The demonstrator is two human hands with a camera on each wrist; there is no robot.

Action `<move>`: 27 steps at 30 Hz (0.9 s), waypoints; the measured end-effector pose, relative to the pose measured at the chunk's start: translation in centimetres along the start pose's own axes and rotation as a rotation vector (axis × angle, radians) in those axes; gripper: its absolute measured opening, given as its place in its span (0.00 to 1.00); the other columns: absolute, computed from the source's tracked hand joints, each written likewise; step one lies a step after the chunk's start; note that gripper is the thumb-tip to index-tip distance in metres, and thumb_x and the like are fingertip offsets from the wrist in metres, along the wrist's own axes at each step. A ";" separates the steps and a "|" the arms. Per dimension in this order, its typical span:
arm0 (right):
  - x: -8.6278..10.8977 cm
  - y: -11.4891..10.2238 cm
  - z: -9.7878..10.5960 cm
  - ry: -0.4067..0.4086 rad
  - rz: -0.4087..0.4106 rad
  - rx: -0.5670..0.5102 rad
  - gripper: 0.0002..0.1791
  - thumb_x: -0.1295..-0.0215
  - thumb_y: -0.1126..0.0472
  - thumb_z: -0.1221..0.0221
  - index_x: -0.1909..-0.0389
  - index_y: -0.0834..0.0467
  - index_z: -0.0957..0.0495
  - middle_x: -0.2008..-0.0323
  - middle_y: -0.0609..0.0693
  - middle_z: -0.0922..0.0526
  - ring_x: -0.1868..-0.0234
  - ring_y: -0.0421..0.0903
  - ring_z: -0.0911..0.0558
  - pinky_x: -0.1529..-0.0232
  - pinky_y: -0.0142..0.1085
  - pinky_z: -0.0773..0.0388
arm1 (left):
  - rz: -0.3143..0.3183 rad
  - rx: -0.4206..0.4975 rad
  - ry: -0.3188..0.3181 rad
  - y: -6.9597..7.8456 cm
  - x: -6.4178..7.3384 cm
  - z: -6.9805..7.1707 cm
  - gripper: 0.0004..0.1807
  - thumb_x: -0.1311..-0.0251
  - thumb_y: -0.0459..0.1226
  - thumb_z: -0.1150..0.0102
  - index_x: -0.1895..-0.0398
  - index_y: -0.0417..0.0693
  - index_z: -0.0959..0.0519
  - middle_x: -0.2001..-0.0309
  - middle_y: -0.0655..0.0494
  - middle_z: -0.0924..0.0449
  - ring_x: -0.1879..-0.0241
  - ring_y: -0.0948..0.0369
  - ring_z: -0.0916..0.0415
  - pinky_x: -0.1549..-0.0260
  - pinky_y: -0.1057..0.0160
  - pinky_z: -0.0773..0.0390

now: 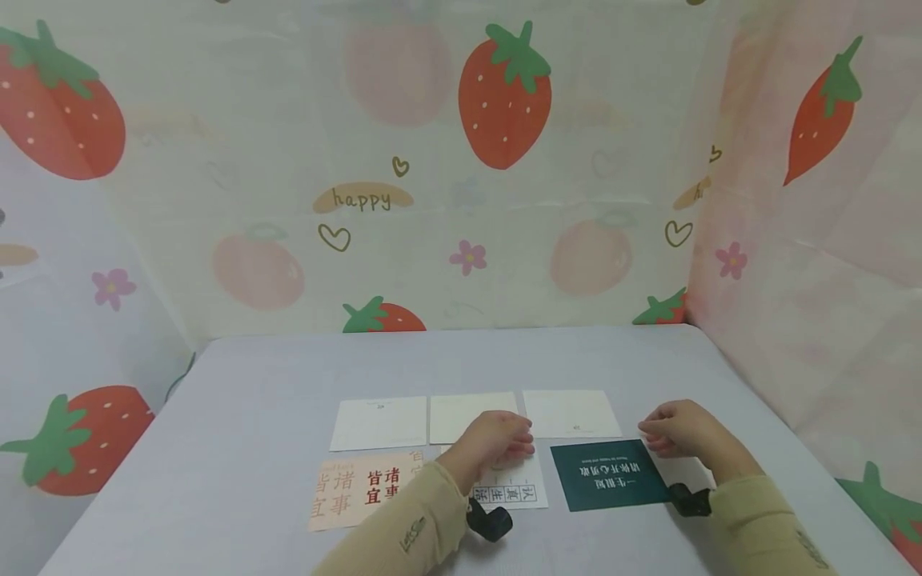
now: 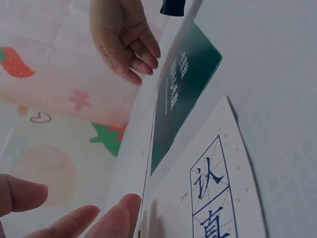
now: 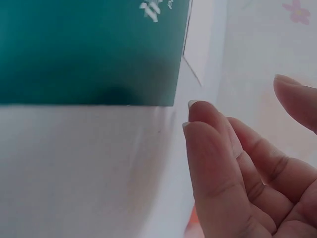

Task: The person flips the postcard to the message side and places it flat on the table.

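Observation:
My left hand [image 1: 493, 440] hovers over a white card with boxed blue characters [image 1: 515, 488], covering part of it. In the left wrist view, its thumb and fingers are apart with nothing between them. Beside the far right corner of a dark green card with white lettering [image 1: 605, 480] is my right hand [image 1: 680, 428]. Its fingers are loosely bent and hold nothing; the right wrist view shows the fingertips [image 3: 205, 131] a little off the green card's corner [image 3: 148, 84]. A peach card with red characters [image 1: 338, 496] lies left of the blue-character card, partly behind my left sleeve.
Behind these lies a row of pale cards: a white one [image 1: 378, 428], a cream one [image 1: 461, 412] and another cream one [image 1: 572, 412]. All rest on a white-covered table [image 1: 266, 376]. Strawberry-printed cloth [image 1: 461, 288] hangs at the back and sides. Both wrists wear black camera mounts.

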State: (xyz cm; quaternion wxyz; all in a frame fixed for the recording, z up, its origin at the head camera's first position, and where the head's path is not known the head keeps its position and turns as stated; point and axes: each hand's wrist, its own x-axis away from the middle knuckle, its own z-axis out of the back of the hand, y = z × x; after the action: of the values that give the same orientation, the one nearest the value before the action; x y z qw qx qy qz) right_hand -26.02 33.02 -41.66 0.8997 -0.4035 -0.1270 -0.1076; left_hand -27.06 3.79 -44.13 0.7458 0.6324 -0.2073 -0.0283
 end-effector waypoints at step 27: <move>1.3 1.9 -0.5 0.013 -0.037 -0.052 0.13 0.41 0.61 0.41 0.62 0.68 0.25 0.73 0.52 0.19 0.72 0.44 0.20 0.70 0.37 0.20 | 0.013 0.138 -0.115 -1.4 1.5 -1.7 0.17 0.38 0.40 0.49 0.51 0.38 0.25 0.63 0.47 0.20 0.65 0.57 0.19 0.65 0.63 0.19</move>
State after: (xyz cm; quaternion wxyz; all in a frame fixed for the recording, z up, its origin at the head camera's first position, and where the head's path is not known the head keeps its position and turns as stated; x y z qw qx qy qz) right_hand -24.16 33.78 -42.85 0.8875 -0.4239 -0.1259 -0.1298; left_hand -24.80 4.61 -45.22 0.6876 0.6783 -0.2552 -0.0452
